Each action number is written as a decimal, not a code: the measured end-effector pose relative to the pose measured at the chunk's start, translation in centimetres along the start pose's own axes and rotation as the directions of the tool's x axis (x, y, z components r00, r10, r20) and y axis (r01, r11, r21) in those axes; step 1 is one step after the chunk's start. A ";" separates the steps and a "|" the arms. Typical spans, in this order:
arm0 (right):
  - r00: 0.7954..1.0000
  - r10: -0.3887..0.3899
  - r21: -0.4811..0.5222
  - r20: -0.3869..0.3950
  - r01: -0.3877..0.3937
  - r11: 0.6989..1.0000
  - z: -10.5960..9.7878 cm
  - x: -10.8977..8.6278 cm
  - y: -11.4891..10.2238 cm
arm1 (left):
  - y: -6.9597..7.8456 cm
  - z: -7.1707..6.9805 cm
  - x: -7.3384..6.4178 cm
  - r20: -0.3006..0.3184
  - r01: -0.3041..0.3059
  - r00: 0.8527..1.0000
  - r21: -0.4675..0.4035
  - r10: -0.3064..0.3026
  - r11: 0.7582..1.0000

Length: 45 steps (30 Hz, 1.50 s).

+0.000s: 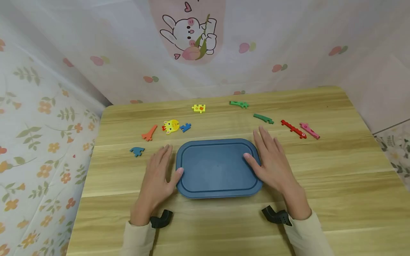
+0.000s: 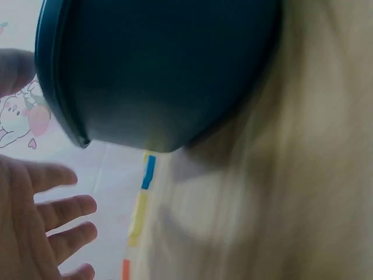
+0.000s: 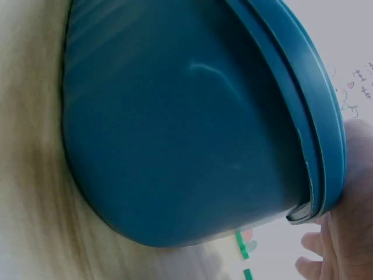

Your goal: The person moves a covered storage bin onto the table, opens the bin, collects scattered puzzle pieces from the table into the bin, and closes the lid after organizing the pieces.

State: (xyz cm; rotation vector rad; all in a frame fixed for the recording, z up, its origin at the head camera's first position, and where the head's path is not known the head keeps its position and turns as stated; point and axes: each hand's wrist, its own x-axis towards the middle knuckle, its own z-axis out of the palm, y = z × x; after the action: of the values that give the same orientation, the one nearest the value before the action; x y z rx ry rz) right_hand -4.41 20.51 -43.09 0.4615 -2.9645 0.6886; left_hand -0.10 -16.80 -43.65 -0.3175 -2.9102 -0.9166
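A blue lidded box (image 1: 219, 167) stands on the table between the two hands, its lid on top and its deep side wall (image 3: 175, 134) visible in the right wrist view. My left hand (image 1: 157, 177) is at the box's left side, fingers extended and thumb tip right at the lid's rim. On the opposite side my right hand (image 1: 273, 169) lies along the rim with straight fingers, its thumb reaching over the lid. Neither hand grips anything. Nearest the left hand's fingertips lies a teal puzzle piece (image 1: 137, 151).
Left of centre lie an orange piece (image 1: 149, 133), a yellow giraffe-head piece (image 1: 171, 126), a blue piece (image 1: 185, 127) and a yellow piece (image 1: 199, 108). Toward the right are green pieces (image 1: 263, 118), a red piece (image 1: 293, 129) and a pink piece (image 1: 309, 131). A printed curtain (image 1: 256, 21) hangs behind the table.
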 end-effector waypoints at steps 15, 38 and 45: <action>0.959 0.182 0.204 -0.216 -0.138 0.969 -0.9 -3.7 -1.3 | 1.9 1.8 -2.4 0.065 0.153 0.988 -0.519 -0.139 0.841; 0.933 0.256 0.247 -0.251 -0.195 0.949 -0.8 -3.0 -3.6 | 2.2 0.0 -2.5 0.004 0.128 0.990 -0.427 -0.140 0.895; 0.936 0.271 0.253 -0.225 -0.213 0.944 -1.2 -2.7 -4.0 | 2.2 -0.9 -2.8 0.096 0.169 0.986 -0.540 -0.139 0.825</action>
State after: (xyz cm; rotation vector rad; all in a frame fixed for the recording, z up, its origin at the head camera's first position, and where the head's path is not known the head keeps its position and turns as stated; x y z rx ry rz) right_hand -0.62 18.42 -40.65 0.0056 -2.7316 1.0297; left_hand 3.08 -16.00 -42.08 -0.1317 -2.6802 -1.7945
